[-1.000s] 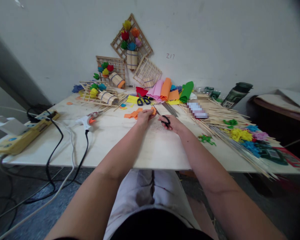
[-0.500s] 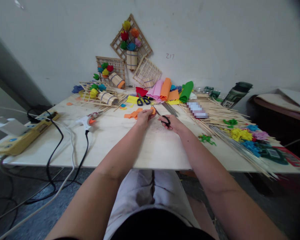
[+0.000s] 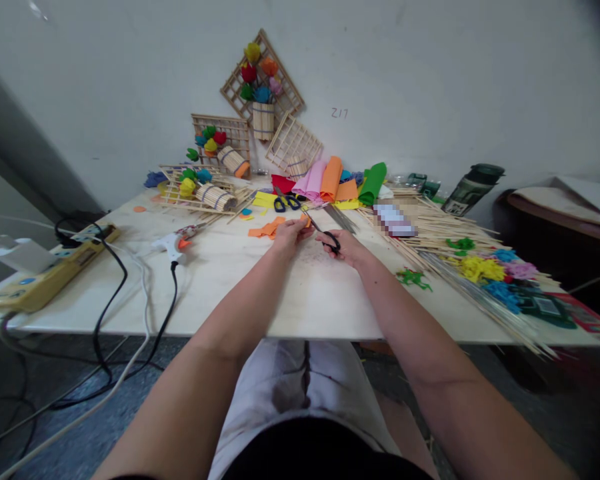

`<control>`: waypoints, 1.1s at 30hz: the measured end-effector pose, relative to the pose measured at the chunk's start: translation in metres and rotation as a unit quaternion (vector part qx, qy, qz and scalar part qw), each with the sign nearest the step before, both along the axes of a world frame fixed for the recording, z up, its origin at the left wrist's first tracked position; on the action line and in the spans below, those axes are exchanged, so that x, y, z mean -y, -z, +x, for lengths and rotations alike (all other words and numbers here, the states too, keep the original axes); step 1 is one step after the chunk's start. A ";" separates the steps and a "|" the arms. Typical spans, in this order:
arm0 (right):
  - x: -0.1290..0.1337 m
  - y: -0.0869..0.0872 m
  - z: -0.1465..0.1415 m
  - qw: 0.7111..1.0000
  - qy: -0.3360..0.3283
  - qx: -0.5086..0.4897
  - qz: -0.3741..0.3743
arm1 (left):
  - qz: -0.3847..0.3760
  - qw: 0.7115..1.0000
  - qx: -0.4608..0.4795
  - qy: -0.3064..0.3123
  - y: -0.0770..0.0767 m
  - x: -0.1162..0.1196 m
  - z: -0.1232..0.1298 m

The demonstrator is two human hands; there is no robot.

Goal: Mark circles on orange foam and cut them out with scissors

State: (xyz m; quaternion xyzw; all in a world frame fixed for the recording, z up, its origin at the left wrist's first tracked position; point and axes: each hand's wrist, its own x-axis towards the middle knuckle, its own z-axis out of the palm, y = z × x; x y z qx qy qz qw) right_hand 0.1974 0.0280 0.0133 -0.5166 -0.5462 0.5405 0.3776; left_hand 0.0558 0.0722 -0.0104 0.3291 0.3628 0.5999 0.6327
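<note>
Near the middle of the white table, my left hand (image 3: pixel 291 235) pinches a small orange piece (image 3: pixel 305 221). Just to its right, my right hand (image 3: pixel 345 247) is closed on the black handles of a pair of scissors (image 3: pixel 333 243); the blades point up and left toward the orange piece. More orange pieces (image 3: pixel 266 229) lie on the table left of my left hand. Behind my hands rests a second pair of scissors (image 3: pixel 287 203) with dark blue handles, beside yellow pieces (image 3: pixel 265 199).
A glue gun (image 3: pixel 173 246) and a yellow power strip (image 3: pixel 45 279) with cables stand at the left. Stick lattices with flowers (image 3: pixel 225 137) are at the back. Coloured rolls (image 3: pixel 331 179), a phone (image 3: pixel 395 220), thin sticks (image 3: pixel 450 223) and a dark bottle (image 3: pixel 473 190) are to the right.
My hands keep nearly the same place and hold the same things. The scissors' blades look slightly closer together than before.
</note>
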 end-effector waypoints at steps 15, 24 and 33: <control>-0.002 0.004 0.001 1.000 -0.006 -0.004 0.001 | 0.001 0.999 0.039 -0.028 0.001 -0.001 0.000; -0.007 0.009 0.006 0.999 -0.032 -0.024 0.009 | -0.014 1.000 0.007 -0.011 -0.002 0.002 0.000; -0.006 0.008 0.006 0.999 -0.035 -0.024 0.018 | -0.011 1.000 -0.006 0.005 -0.002 0.002 0.001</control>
